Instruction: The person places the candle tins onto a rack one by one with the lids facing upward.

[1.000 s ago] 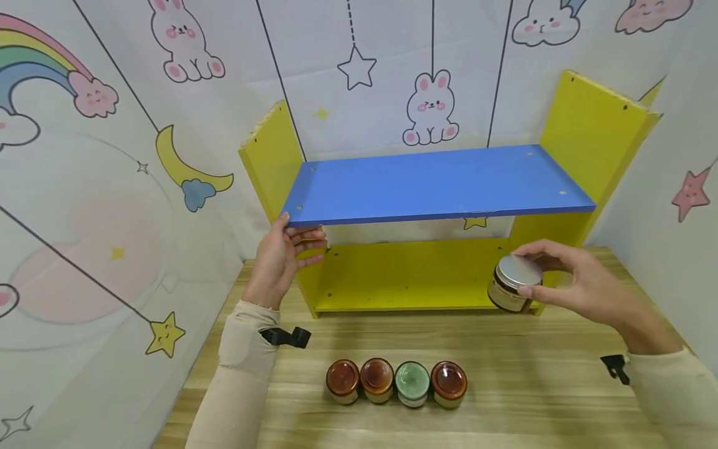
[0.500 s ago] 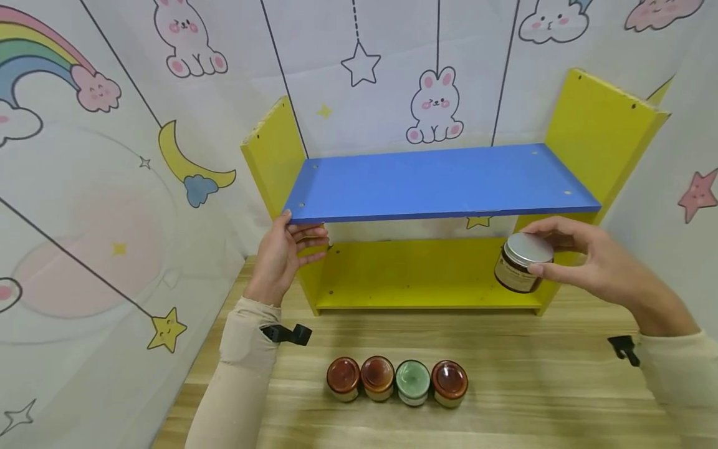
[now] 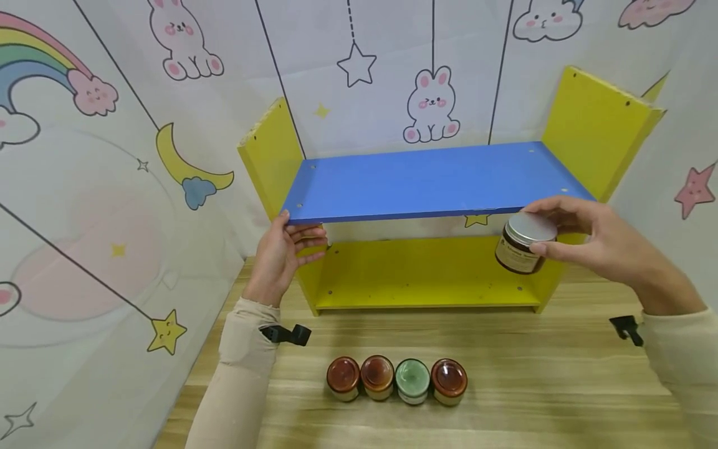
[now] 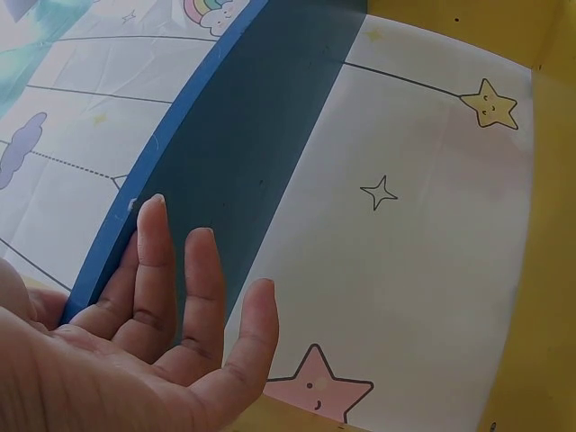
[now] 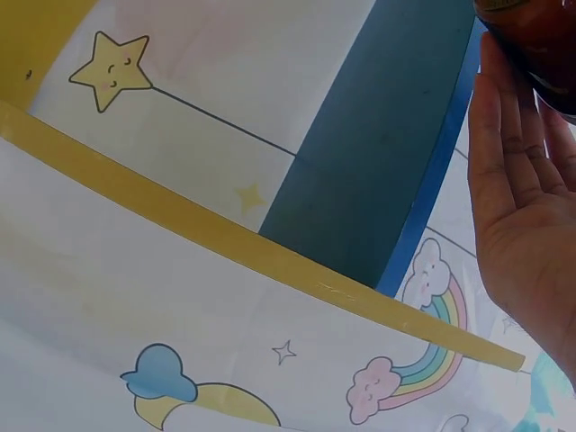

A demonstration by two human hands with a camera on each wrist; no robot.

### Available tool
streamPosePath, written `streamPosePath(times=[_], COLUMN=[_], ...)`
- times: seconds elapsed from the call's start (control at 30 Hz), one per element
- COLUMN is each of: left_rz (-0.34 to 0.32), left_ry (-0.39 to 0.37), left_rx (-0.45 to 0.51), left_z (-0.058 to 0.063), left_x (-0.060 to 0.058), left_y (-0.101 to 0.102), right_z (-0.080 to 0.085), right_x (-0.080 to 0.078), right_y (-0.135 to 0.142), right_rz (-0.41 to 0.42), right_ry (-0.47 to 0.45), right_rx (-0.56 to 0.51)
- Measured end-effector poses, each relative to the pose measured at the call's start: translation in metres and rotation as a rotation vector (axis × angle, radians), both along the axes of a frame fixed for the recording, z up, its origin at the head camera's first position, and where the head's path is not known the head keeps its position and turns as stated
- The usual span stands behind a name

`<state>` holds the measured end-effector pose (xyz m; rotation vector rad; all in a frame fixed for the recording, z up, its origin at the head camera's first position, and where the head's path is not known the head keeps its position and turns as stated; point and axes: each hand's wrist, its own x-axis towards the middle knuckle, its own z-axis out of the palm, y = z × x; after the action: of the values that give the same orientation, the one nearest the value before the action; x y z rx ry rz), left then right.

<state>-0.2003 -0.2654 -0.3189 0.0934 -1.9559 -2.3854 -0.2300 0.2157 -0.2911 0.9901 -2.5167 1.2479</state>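
Note:
My right hand (image 3: 589, 240) grips a dark amber glass jar (image 3: 518, 252) with a silver lid and a cream label. The jar is upright off the table, just before the right end of the blue shelf board (image 3: 426, 181). At the board's left front corner, my left hand (image 3: 280, 252) pinches the edge, thumb on top and fingers below. The left wrist view shows several fingers of the left hand (image 4: 180, 333) spread under the blue board (image 4: 261, 117). In the right wrist view, the right hand (image 5: 522, 180) holds the jar (image 5: 540, 45), which is cut off at the top.
The board sits between yellow side panels (image 3: 600, 131), above a yellow bottom shelf (image 3: 404, 274). On the wooden table (image 3: 505, 374) in front stands a row of small jars: reddish-brown ones (image 3: 343, 376) and a green one (image 3: 412, 379). Patterned cloth (image 3: 359, 112) hangs behind and beside.
My right hand has raised the jar from the level of the bottom shelf to just below the blue board's front edge. The left hand keeps its place on the board.

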Motion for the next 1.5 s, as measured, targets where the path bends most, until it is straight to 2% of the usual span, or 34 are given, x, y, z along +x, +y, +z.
streamPosePath(times=[0.47, 1.3, 1.5], left_rz=[0.005, 0.004, 0.004], left_ry=[0.002, -0.005, -0.009], left_rx=[-0.005, -0.007, -0.001], left_z=[-0.001, 0.0, 0.001], left_x=[0.0, 0.001, 0.001], left_y=[0.0, 0.0, 0.001], right_z=[0.013, 0.025, 0.026], right_x=[-0.006, -0.013, -0.015], right_y=[0.002, 0.001, 0.001], right_rz=[-0.051, -0.111, -0.104], right_ry=[-0.022, -0.073, -0.075], right_rx=[0.011, 0.002, -0.011])
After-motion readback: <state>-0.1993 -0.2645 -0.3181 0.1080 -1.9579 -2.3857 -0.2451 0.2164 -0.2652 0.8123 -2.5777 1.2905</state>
